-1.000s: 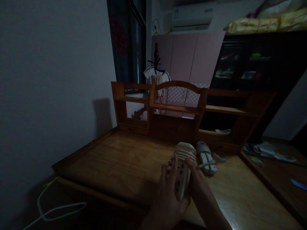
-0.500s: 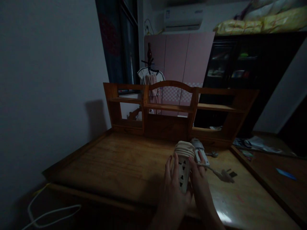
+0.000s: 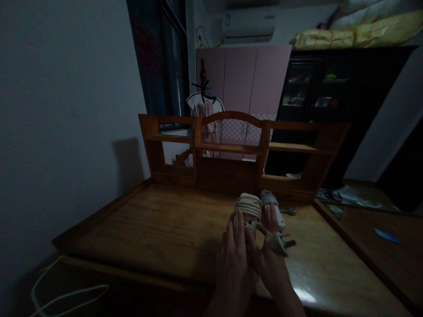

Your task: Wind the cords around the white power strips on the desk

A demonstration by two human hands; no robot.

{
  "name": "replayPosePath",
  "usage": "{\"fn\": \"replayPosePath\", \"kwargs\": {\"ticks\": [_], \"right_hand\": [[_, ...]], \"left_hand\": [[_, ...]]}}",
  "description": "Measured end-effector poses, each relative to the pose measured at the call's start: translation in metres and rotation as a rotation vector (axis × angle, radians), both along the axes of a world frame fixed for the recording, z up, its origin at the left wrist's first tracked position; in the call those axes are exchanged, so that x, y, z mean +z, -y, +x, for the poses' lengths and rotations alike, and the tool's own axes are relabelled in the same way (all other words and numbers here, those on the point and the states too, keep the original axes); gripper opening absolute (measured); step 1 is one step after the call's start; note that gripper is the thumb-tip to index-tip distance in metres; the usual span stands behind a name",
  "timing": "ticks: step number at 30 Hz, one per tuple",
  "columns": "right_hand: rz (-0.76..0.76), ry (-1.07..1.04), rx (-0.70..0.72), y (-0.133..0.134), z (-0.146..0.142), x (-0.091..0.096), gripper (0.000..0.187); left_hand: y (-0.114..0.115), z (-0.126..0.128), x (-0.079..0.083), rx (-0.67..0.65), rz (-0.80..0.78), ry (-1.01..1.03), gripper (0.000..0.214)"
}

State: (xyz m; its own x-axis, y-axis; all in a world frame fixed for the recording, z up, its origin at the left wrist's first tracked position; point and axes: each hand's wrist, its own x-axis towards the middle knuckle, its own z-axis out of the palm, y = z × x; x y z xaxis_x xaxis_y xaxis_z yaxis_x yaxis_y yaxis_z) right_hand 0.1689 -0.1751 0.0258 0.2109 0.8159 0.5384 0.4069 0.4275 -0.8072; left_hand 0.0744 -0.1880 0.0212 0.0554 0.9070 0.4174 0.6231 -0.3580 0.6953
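Observation:
A white power strip with its cord wound round the far end lies lengthwise on the wooden desk. My left hand lies over its near end, fingers laid along the top. My right hand grips the right side, and the cord's plug sticks out beside its fingers. A second white power strip lies just right of the first.
A wooden shelf unit stands along the desk's back edge. A white cable lies on the floor at the lower left. A side table at the right carries papers and a blue item. The room is dim.
The plug has come in from the right and now sits beside my right hand. My left hand has slid further over the strip's top. The camera view has shifted slightly.

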Motion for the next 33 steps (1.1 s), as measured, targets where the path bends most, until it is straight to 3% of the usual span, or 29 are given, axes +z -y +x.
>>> {"fn": "replayPosePath", "kwargs": {"ticks": [7, 9, 12, 16, 18, 20, 23, 27, 33], "right_hand": [[0.094, 0.561, -0.139, -0.005, 0.017, 0.004, 0.054], [0.088, 0.698, -0.062, -0.008, 0.028, 0.004, 0.047], [0.007, 0.819, 0.185, -0.014, 0.047, 0.005, 0.035], [-0.285, 0.682, 0.521, -0.032, 0.068, 0.025, 0.028], [-0.493, 0.592, 0.657, -0.044, 0.073, 0.043, 0.031], [-0.701, 0.590, 0.882, -0.053, 0.074, 0.061, 0.029], [-0.831, 0.561, 1.138, -0.056, 0.068, 0.079, 0.039], [-0.801, 0.494, 1.119, -0.053, 0.059, 0.082, 0.036], [-0.898, 0.329, 1.064, -0.070, 0.056, 0.074, 0.012]], "left_hand": [[-0.004, 0.000, -0.027, -0.211, -0.003, -0.117, 0.068], [-0.002, -0.002, -0.033, -0.287, 0.012, -0.142, 0.073], [0.003, -0.010, -0.039, -0.387, -0.027, -0.147, 0.078], [0.010, -0.021, -0.033, -0.484, -0.130, -0.110, 0.069], [0.014, -0.025, -0.022, -0.544, -0.155, -0.087, 0.066], [0.018, -0.028, -0.007, -0.630, -0.177, -0.041, 0.063], [0.022, -0.031, 0.012, -0.765, -0.146, 0.023, 0.069], [0.022, -0.035, 0.018, -0.832, -0.131, 0.088, 0.084], [0.016, -0.039, -0.001, -0.896, -0.149, 0.241, 0.099]]}}
